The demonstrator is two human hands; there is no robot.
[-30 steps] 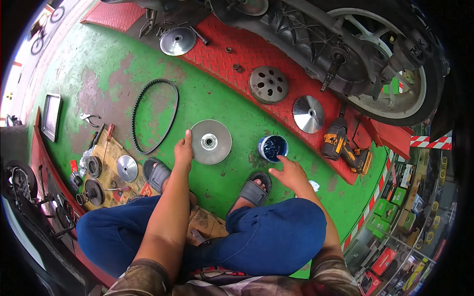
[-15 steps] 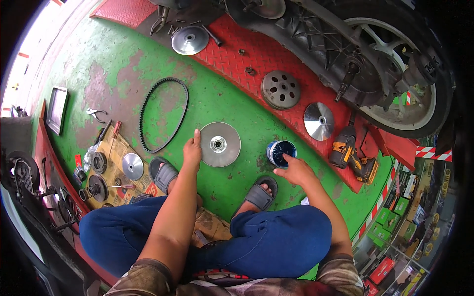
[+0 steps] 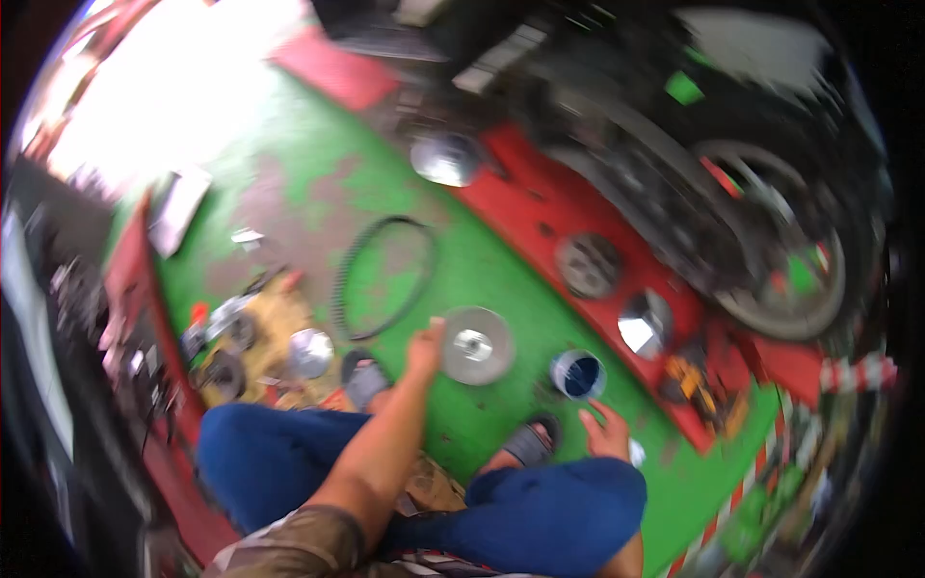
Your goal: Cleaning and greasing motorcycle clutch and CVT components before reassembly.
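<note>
One round metal disc (image 3: 476,346) sits just right of the left hand (image 3: 424,352), which grips it by the near rim; it looks rigid and moderately heavy, its smooth face probably slippery if greasy, so the outer edge seems the surest hold. Just ahead of the right hand (image 3: 606,433), whose blurred fingers are loosely extended and appear to hold nothing, stands a tub (image 3: 578,374) with dark blue contents. Ahead and slightly left of the left hand lies a black belt (image 3: 339,301).
</note>
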